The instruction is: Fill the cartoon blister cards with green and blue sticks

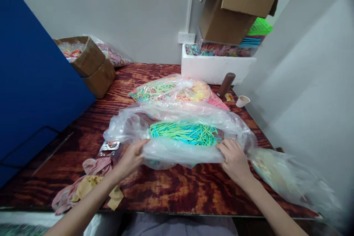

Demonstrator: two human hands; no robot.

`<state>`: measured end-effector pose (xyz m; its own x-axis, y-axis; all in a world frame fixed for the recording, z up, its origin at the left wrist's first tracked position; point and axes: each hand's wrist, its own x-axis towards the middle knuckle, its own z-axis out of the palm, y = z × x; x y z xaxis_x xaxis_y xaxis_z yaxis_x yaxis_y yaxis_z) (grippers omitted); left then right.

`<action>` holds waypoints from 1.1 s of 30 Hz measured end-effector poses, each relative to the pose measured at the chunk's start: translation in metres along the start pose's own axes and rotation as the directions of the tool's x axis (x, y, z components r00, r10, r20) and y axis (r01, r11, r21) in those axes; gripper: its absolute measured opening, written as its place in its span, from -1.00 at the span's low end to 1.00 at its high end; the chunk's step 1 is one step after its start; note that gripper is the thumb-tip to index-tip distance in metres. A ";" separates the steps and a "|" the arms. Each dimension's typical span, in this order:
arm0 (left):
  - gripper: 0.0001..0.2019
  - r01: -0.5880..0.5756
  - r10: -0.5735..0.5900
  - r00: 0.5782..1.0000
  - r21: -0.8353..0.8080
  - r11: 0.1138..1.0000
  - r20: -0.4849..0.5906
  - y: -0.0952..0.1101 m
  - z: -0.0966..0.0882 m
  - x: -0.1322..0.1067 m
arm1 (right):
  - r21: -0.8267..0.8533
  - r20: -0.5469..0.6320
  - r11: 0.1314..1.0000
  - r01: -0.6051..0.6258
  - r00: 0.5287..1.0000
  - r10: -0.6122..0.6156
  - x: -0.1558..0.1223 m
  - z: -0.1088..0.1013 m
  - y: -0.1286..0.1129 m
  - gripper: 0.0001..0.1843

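Observation:
A large clear plastic bag (pixel 182 151) lies on the table with its mouth spread wide and its near edge rolled over. Inside it rests a heap of thin green and blue sticks (pixel 184 132), perhaps paper or plastic; I cannot tell which. My left hand (pixel 136 153) grips the rolled edge at its left end, fingers closed round the film. At the right end of the same edge, my right hand (pixel 232 156) is closed on the plastic too. Behind it sits another clear bag (pixel 171 90) full of similar sticks in green, pink and yellow.
Crumpled pink cloth (pixel 96 166) and yellow cloth (pixel 87 186) lie at the left front. A clear bag (pixel 290 177) is at right. A paper cup (pixel 242 101), brown cylinder (pixel 226 84), white foam box (pixel 215 68) and cardboard boxes (pixel 98 77) stand farther back. A blue panel (pixel 35 81) borders the left.

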<state>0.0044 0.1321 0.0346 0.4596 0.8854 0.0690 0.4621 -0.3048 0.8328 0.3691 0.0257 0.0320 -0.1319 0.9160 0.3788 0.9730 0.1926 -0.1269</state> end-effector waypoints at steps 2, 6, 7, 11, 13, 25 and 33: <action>-0.61 0.069 -0.068 0.998 -0.150 0.986 0.013 -0.002 -0.007 -0.010 | 0.066 -0.043 0.998 0.003 0.999 0.000 0.004 0.001 -0.001 -0.61; -0.39 0.207 -0.139 0.946 -0.219 0.953 0.292 0.010 -0.039 -0.022 | 0.190 -0.076 0.977 0.100 0.993 -0.087 0.007 0.005 0.002 -0.54; -0.47 0.219 -0.130 0.914 -0.197 0.956 0.385 0.015 -0.047 -0.023 | 0.217 -0.046 0.969 0.121 0.993 -0.113 0.006 0.005 0.003 -0.55; -0.68 0.071 -0.125 0.937 0.173 0.982 0.326 0.041 -0.045 -0.025 | 0.286 0.174 0.949 0.134 0.966 -0.189 -0.001 0.003 -0.003 -0.66; -0.77 -0.050 -0.053 0.981 0.502 0.863 0.189 0.059 -0.028 -0.030 | 0.285 0.273 0.952 0.109 0.943 -0.190 -0.008 -0.002 -0.008 -0.60; -0.25 -0.510 0.218 0.848 0.631 0.584 0.484 0.041 0.034 -0.054 | 0.297 0.414 0.955 -0.009 0.902 -0.121 -0.030 -0.019 -0.005 -0.19; -0.41 -0.489 0.303 0.872 0.647 0.584 0.385 0.010 0.047 -0.045 | -0.001 0.231 0.961 0.277 0.935 -0.270 -0.027 0.032 -0.003 -0.19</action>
<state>0.0238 0.0729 0.0140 0.8327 0.5444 0.1013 0.5363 -0.8384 0.0974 0.3642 0.0112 -0.0072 -0.4294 0.8858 0.1763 0.8985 0.4388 -0.0163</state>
